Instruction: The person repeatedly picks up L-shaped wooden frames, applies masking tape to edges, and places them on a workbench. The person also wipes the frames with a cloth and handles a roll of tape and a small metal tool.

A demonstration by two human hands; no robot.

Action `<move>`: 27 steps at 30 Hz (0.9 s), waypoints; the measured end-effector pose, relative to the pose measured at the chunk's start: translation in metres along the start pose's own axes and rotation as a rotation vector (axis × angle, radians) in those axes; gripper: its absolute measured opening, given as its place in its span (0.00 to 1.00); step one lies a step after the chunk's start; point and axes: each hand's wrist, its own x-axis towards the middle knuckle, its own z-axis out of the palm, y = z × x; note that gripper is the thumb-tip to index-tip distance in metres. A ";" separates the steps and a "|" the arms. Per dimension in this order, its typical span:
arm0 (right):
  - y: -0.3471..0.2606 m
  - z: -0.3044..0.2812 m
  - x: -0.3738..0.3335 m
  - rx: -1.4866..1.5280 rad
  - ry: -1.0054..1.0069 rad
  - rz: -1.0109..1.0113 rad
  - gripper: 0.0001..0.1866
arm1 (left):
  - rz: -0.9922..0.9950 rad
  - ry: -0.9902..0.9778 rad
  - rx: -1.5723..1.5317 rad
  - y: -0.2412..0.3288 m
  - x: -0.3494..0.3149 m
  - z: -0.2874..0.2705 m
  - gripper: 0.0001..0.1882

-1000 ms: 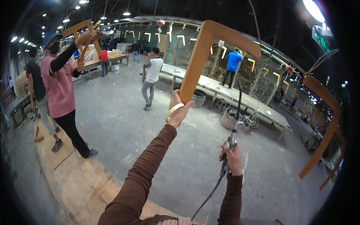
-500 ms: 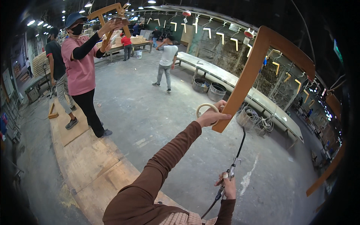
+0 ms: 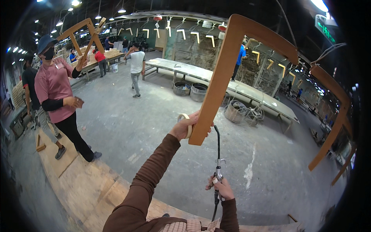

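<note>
One angled wooden frame (image 3: 219, 77): brown, up in the air in front of the person, foot low, rounded corner high.
Frame handling: probably stiff, fairly light for its length; smooth face may slip or scuff.
Frame hold: foot of the long leg serves, but likely top-heavy and prone to twist; nearer the corner should balance better.
Long axis: steep, leaning right from foot to corner.
Short arm: leaves the corner rightward and slopes down, free end pointing right.
Left hand (image 3: 180, 129): closed round the frame's foot, fingertips showing past its right edge.
Tape roll (image 3: 189, 133): pale ring looped on that hand, just left of the foot.
Right hand (image 3: 225, 189): below the foot, fingers wrapped round a metal air gun (image 3: 219, 174); cannot tell if the trigger is pressed.
Black nozzle (image 3: 218, 145): rises toward the foot, tip just right of it; contact unclear.
Long table (image 3: 185, 70): beyond the frame, showing either side of its leg.
Co-worker in pink (image 3: 58, 89): well left of the frame.
Hanging frames (image 3: 327, 145): right of it.
</note>
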 end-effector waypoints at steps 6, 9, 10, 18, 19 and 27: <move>0.003 -0.002 0.002 -0.033 -0.025 -0.021 0.15 | 0.040 0.145 0.135 0.002 -0.002 -0.002 0.34; 0.006 -0.004 0.004 -0.099 -0.061 -0.028 0.15 | 0.092 0.235 0.234 0.002 -0.003 -0.004 0.32; 0.007 -0.004 0.003 -0.134 -0.012 -0.013 0.16 | 0.107 0.275 0.287 0.001 -0.003 -0.005 0.31; 0.008 0.014 -0.003 -0.056 0.117 -0.162 0.18 | 0.363 0.642 0.977 -0.031 -0.002 -0.001 0.23; 0.010 0.016 -0.004 -0.065 0.130 -0.189 0.17 | 0.399 0.684 1.043 -0.040 -0.002 -0.002 0.23; -0.027 0.022 0.000 -0.028 0.216 -0.396 0.12 | 0.597 1.055 1.474 -0.125 0.020 0.013 0.26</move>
